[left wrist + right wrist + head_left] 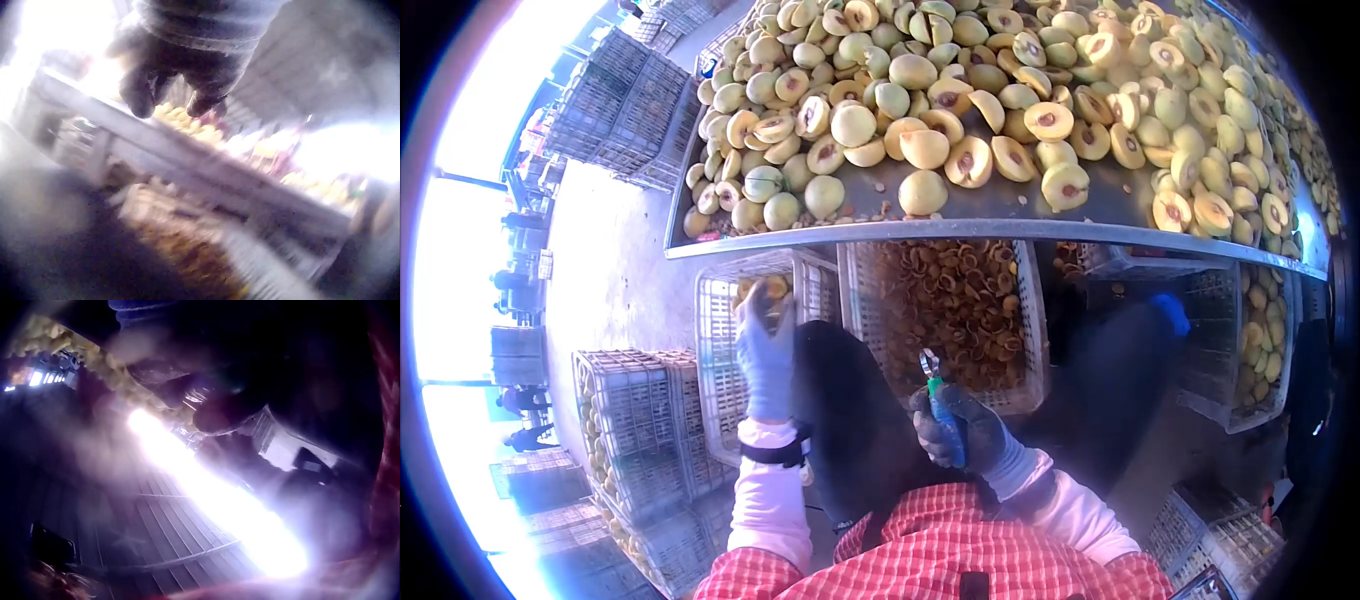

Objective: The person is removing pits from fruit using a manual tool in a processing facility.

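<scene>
Gloved, the left hand [767, 350] is over a white crate [712, 345] at the left below the table edge, its fingers near yellow fruit pieces [776, 286] there. In the left wrist view the left hand [181, 69] has its fingers spread and bent, with no object visible between them. A gloved right hand [970, 432] grips the blue and green handle of a tool [945, 420], whose metal loop points up, in front of the lap. The right wrist view shows the right hand [219, 406] dark and blurred. Halved fruits [968, 162] lie on the metal table.
The table's rim [1000, 231] crosses in front of the person. Beneath it stands a crate of brown-orange pieces [945, 310] between the legs. Another fruit crate [1262, 340] is at the right; stacked crates [635, 430] stand at the left.
</scene>
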Demonstrator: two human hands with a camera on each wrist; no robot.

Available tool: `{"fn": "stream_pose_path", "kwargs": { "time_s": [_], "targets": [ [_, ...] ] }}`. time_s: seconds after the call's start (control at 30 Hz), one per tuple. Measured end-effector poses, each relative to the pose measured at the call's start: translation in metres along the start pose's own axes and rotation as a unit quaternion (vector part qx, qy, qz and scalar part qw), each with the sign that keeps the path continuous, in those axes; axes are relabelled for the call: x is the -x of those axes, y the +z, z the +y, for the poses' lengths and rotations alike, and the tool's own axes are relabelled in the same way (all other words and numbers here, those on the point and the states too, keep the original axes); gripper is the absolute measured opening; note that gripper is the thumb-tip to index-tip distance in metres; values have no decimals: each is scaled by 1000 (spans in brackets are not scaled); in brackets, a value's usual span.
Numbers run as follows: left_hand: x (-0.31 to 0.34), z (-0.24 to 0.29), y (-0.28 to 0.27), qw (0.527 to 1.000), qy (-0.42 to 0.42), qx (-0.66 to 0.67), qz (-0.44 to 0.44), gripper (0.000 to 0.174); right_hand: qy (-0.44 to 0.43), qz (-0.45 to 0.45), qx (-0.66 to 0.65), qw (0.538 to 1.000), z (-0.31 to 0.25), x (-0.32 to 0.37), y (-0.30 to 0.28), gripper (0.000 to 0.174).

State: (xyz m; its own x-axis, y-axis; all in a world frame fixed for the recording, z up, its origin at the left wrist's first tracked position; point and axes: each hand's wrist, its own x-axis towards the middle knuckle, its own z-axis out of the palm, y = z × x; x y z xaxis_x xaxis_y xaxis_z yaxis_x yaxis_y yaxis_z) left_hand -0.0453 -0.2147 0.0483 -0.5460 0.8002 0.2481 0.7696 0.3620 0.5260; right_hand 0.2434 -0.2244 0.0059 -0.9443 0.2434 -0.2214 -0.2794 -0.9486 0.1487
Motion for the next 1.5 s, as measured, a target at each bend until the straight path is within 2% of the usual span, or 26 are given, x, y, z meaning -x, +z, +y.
{"fn": "stream_pose_path", "kwargs": {
  "time_s": [0.03, 0.07, 0.1, 0.17, 0.2, 0.23, 0.37, 0.4, 0.43, 0.47, 0.57, 0.6, 0.67, 0.7, 0.77, 0.8, 0.9, 1.0, 1.13, 1.23, 1.27, 1.3, 1.37, 1.43, 1.47, 1.5],
  "targets": [
    [-17, 15, 8, 997, 26, 68, 4, 38, -11, 63, 22, 998, 2, -2, 3, 32],
    [-38, 31, 18, 997, 2, 74, -16, 31, -16, 57, 42, 997, 3, -4, 1, 32],
    [-61, 54, 20, 998, 4, -29, -52, 38, -22, 53, 61, 997, 3, -5, -2, 32],
    [-104, 71, 45, 975, 57, -212, -40, 52, -31, 6, 58, 998, -1, -6, -14, 32],
    [-128, 50, 71, 951, 74, -294, -64, 67, -42, 39, 36, 998, -2, -4, -15, 32],
    [-143, 64, 83, 936, 12, -327, -132, 73, -53, 72, 13, 996, -4, -3, -16, 33],
    [-188, 63, 102, 925, 0, -296, -236, 79, -110, 180, 10, 977, -13, -2, 6, 31],
    [-192, 45, 106, 940, 58, -256, -216, 67, -128, 158, 39, 978, -13, 0, 5, 29],
    [-181, 52, 98, 962, -16, -40, -270, 61, -146, 135, 70, 978, -14, 1, 3, 27],
    [-166, 57, 86, 930, -88, 177, -311, 56, -168, 111, 99, 975, -16, 0, 2, 25],
    [-60, 97, 57, 830, -75, 481, -271, 52, -294, 203, 207, 911, -25, 3, 21, 21],
    [-30, 97, 57, 786, -108, 551, -257, 57, -295, 204, 253, 898, -29, 5, 26, 18],
    [8, 121, 50, 732, -109, 578, -342, 65, -297, 206, 342, 868, -36, 9, 34, 16],
    [24, 126, 51, 706, -123, 597, -360, 67, -323, 209, 489, 783, -38, 6, 30, 18],
    [47, 137, 54, 636, -156, 663, -361, 66, -357, 235, 515, 743, -31, 4, 33, 20],
    [53, 136, 54, 647, -181, 653, -350, 65, -372, 245, 527, 723, -28, 5, 35, 21],
    [60, 135, 52, 669, -232, 622, -335, 62, -410, 250, 630, 610, -25, 14, 34, 21],
    [58, 125, 53, 724, -101, 566, -381, 61, -362, 257, 665, 601, -34, 23, 35, 20],
    [58, 126, 49, 764, -44, 516, -385, 59, -391, 242, 654, 600, -32, 24, 33, 18],
    [55, 124, 41, 700, -192, 510, -462, 65, -425, 259, 612, 614, -44, 32, 41, 18],
    [56, 117, 47, 728, -117, 467, -489, 61, -455, 242, 571, 639, -48, 37, 49, 25],
    [58, 104, 59, 748, -40, 420, -512, 58, -451, 229, 607, 612, -53, 34, 49, 27],
    [60, 99, 64, 817, 134, 302, -473, 55, -442, 220, 648, 580, -54, 33, 45, 31],
    [55, 116, 60, 857, 236, 164, -428, 54, -432, 218, 664, 571, -53, 31, 41, 32],
    [50, 128, 57, 855, 242, 95, -450, 54, -443, 227, 663, 560, -52, 29, 40, 32],
    [53, 127, 55, 866, 198, 150, -435, 53, -454, 237, 660, 549, -49, 27, 39, 31]
  ]
}}
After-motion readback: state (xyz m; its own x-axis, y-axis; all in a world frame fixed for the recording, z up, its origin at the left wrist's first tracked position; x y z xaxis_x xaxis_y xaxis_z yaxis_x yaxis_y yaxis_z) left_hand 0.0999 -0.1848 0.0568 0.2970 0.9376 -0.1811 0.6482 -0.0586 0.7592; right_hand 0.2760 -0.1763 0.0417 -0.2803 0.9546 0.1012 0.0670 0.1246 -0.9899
